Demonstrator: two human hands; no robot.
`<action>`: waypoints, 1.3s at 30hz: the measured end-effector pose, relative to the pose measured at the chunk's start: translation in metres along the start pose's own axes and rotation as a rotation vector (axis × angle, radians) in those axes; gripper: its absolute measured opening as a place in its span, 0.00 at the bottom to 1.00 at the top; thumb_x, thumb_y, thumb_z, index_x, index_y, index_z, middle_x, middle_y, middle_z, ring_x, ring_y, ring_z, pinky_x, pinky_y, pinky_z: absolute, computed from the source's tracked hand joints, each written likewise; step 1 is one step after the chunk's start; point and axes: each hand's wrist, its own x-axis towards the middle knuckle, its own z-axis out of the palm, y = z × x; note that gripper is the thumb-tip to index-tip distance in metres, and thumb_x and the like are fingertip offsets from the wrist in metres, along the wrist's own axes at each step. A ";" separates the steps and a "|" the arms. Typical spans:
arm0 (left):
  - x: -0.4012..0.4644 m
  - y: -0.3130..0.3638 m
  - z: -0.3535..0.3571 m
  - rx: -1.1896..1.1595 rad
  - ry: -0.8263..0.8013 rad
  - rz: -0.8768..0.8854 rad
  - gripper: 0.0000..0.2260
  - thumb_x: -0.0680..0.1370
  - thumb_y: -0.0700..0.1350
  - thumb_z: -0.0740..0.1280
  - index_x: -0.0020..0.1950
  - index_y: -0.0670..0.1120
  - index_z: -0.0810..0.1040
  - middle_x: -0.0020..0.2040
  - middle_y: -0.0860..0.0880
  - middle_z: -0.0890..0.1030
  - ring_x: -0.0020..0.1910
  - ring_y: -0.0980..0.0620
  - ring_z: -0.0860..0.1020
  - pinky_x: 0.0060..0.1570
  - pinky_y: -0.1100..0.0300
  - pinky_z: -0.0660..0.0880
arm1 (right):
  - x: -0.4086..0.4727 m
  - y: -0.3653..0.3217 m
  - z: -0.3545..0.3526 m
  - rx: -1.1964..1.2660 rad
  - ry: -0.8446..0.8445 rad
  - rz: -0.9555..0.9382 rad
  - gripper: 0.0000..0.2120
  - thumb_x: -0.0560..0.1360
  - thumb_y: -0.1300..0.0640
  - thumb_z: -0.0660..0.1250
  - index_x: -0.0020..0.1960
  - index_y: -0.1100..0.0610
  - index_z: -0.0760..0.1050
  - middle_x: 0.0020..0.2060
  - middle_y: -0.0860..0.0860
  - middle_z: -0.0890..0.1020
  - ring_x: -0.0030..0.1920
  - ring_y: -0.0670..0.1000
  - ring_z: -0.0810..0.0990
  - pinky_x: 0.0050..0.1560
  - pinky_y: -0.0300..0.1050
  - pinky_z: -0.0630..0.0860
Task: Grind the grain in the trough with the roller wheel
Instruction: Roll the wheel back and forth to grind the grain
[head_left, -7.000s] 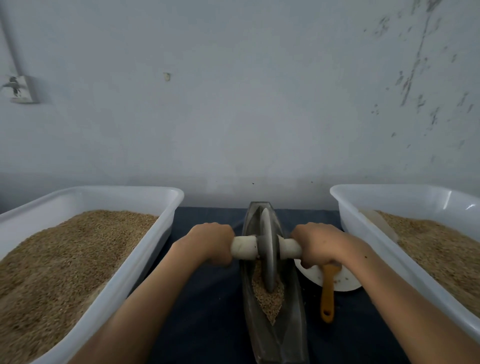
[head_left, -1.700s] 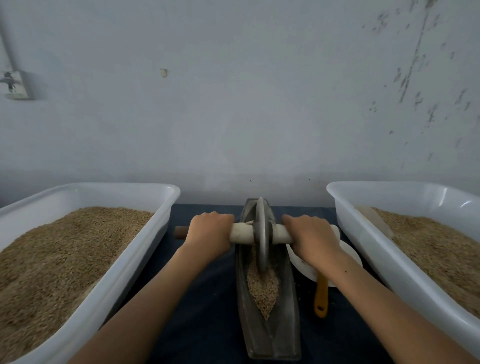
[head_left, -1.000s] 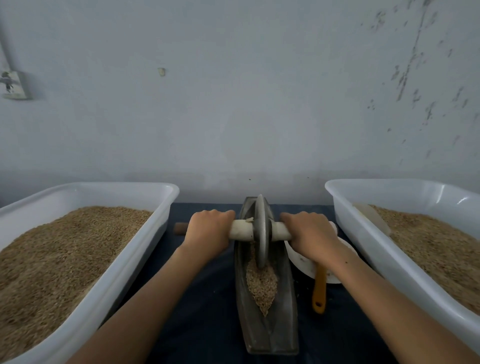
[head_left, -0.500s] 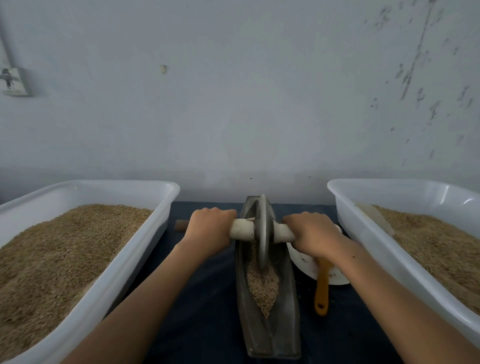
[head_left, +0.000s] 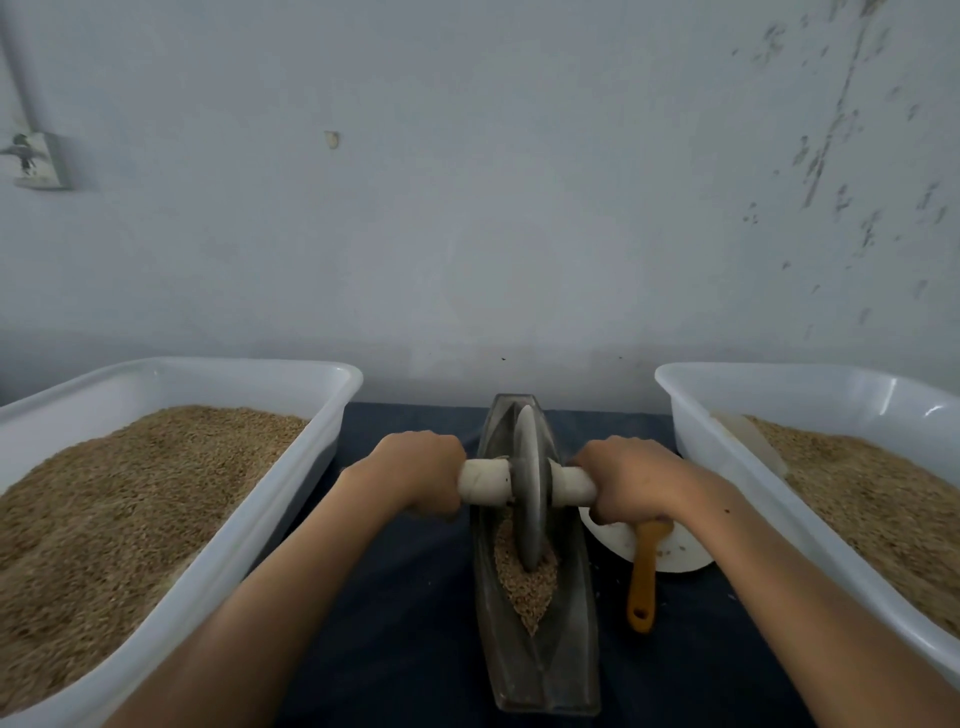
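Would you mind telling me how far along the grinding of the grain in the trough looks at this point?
Done: grain is loaded in the metal trough. In hand: the left hand and right hand each grip an end of the handle, and the roller wheel stands in the grain. Left: the kernels in the trough look mostly whole, so most of the grinding probably remains. Both white tubs hold plenty of grain.

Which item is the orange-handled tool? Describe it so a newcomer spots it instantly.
Find the long grey metal trough lying between the two white plastic tubs. Just right of it sits a white round plate; the orange-handled tool lies across its near edge, the only brightly coloured item.
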 end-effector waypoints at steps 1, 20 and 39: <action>0.000 0.000 0.001 0.017 0.036 -0.006 0.16 0.70 0.49 0.71 0.56 0.48 0.75 0.42 0.51 0.76 0.41 0.51 0.74 0.42 0.57 0.70 | 0.001 0.000 0.001 0.008 0.007 0.006 0.17 0.70 0.57 0.68 0.58 0.51 0.75 0.43 0.49 0.79 0.42 0.49 0.78 0.34 0.40 0.69; 0.000 -0.003 0.000 -0.076 -0.079 0.009 0.17 0.70 0.49 0.71 0.57 0.47 0.75 0.46 0.49 0.78 0.44 0.51 0.76 0.43 0.58 0.71 | -0.004 -0.006 -0.004 -0.052 -0.016 0.020 0.15 0.71 0.58 0.69 0.57 0.52 0.74 0.43 0.49 0.78 0.41 0.49 0.78 0.33 0.39 0.68; 0.001 -0.002 -0.002 -0.089 -0.151 -0.031 0.17 0.70 0.48 0.71 0.56 0.44 0.77 0.48 0.47 0.82 0.45 0.49 0.80 0.44 0.57 0.74 | -0.002 -0.005 -0.006 -0.056 0.001 -0.011 0.16 0.71 0.58 0.69 0.58 0.52 0.74 0.45 0.50 0.79 0.43 0.50 0.78 0.36 0.39 0.69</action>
